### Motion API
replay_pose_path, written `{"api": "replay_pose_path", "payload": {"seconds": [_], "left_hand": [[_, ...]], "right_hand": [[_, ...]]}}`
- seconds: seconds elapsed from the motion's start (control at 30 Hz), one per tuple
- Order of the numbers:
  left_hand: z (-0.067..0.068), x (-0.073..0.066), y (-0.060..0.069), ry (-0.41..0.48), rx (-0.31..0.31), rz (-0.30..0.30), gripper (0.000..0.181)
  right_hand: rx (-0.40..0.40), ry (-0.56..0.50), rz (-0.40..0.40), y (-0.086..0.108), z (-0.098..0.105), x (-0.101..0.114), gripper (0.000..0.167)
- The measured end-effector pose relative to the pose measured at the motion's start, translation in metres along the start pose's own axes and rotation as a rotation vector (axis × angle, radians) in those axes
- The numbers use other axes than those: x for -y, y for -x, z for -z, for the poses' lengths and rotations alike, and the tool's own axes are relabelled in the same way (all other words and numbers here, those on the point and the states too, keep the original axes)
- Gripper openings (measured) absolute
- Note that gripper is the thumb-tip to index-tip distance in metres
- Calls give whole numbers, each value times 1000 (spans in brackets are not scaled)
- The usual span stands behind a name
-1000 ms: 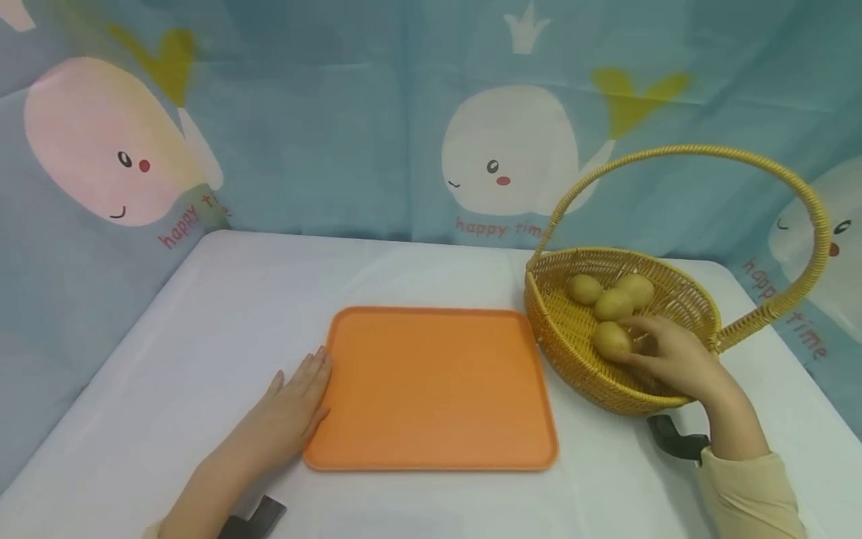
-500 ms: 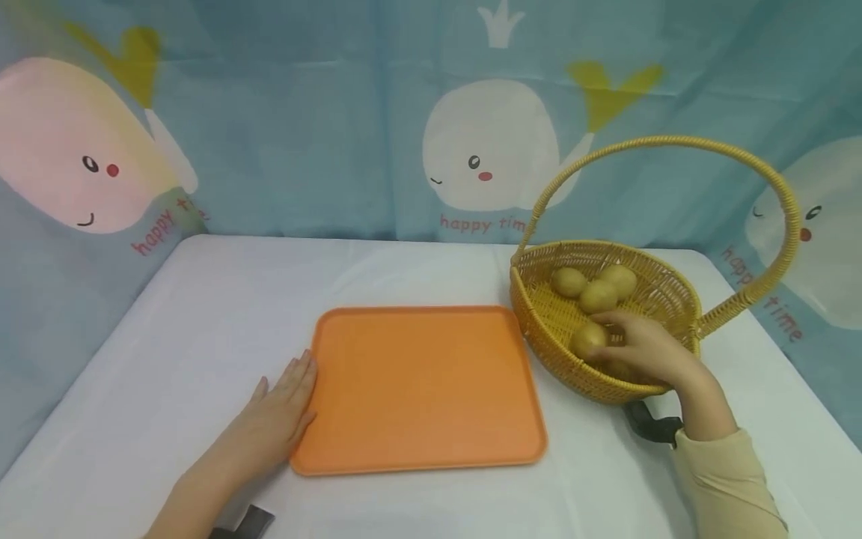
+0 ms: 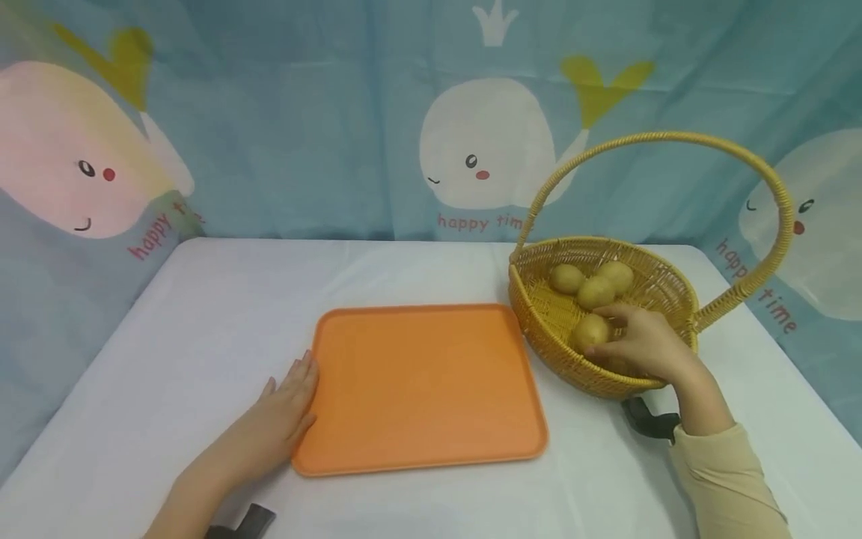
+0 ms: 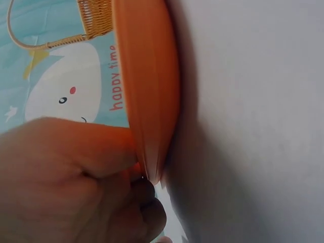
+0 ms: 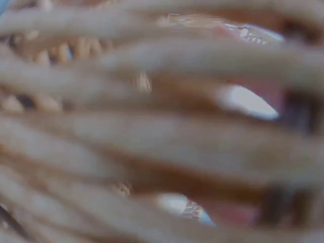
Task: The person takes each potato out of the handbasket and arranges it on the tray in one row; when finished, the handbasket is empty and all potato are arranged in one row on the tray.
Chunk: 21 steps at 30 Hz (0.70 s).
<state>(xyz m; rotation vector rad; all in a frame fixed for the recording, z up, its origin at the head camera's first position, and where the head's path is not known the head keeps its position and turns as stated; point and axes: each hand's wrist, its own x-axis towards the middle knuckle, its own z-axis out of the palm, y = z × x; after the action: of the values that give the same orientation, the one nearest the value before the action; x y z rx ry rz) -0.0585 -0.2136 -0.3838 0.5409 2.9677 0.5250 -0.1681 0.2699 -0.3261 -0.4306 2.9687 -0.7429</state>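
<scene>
A woven basket (image 3: 683,307) with a tall arched handle stands at the right in the head view. Several yellow-brown potatoes lie in it, one potato (image 3: 567,278) at its far left side. My right hand (image 3: 643,340) reaches over the near rim, with thumb and fingers on either side of the nearest potato (image 3: 591,332). Part of the basket floor is hidden under that hand. My left hand (image 3: 279,419) lies with fingers extended against the left edge of an orange tray (image 3: 420,385). In the left wrist view its thumb (image 4: 101,147) touches the tray rim.
The white-covered table (image 3: 404,501) holds the tray and basket, which stand close together. A blue curtain (image 3: 323,135) with whale prints hangs behind. Blurred wicker strands (image 5: 152,136) fill the right wrist view.
The head view has shifted, so tray and basket appear farther left. My right hand stays at the same potato in the basket. My left hand keeps its place at the tray edge.
</scene>
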Motion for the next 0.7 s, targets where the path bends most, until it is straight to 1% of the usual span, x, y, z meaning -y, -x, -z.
{"api": "replay_pose_path", "payload": {"seconds": [0.13,0.27,0.33,0.37,0.43,0.53,0.63,0.7], "left_hand": [[4,2,0,84,48,2,63],[6,6,-3,246,110,-2,66],[5,7,-4,317,134,-12,67],[5,8,-5,336,142,-16,67],[5,9,-5,342,148,-25,67],[6,7,-7,304,132,-32,66],[6,4,-9,258,119,-34,66],[5,1,-10,218,105,-34,66]], "right_hand": [[-112,-29,10,2,6,11,70],[-218,-74,19,5,14,25,67],[-259,-124,22,7,17,30,63],[-274,-155,26,8,17,33,62],[-295,-223,39,9,17,38,61],[-310,-314,82,9,16,48,61],[-309,-369,140,7,12,60,60],[-289,-384,152,4,9,69,60]]}}
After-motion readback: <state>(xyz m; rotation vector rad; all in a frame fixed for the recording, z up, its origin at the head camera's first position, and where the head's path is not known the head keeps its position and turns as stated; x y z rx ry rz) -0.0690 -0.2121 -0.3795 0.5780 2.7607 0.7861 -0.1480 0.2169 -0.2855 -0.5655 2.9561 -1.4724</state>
